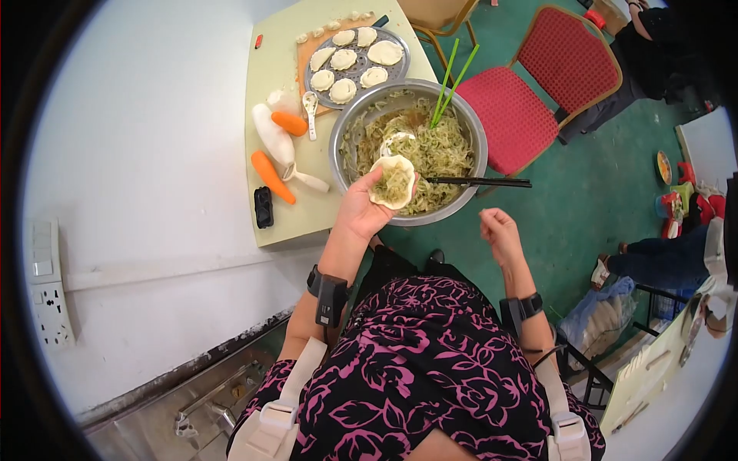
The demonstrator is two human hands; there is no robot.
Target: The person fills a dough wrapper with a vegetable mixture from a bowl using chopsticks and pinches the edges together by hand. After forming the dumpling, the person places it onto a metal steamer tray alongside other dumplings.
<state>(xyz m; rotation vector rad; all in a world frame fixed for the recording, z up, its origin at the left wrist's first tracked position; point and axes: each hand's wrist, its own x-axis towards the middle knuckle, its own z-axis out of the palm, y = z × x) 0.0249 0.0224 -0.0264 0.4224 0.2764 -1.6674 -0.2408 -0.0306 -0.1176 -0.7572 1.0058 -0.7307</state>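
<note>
My left hand (364, 206) holds a round dumpling wrapper (401, 201) with a heap of shredded filling (394, 183) on it, over the near rim of a large metal bowl (478, 157). My right hand (501, 234) is apart, to the right of the bowl, its fingers curled with nothing visible in them. The bowl is part full of shredded green filling (450, 154). Black chopsticks (492, 182) rest across its right rim, and green chopsticks (453, 84) stand tilted in it. A white spoon-like piece (398, 141) lies in the filling, partly hidden.
Behind the bowl, a perforated metal tray (357, 73) carries several flat dumplings. A white spoon (310, 115), carrots (272, 175), a white radish (271, 132), a peeler (307, 180) and a black case (263, 207) lie on the table (296, 227). A red chair (511, 115) stands right; other people are beyond.
</note>
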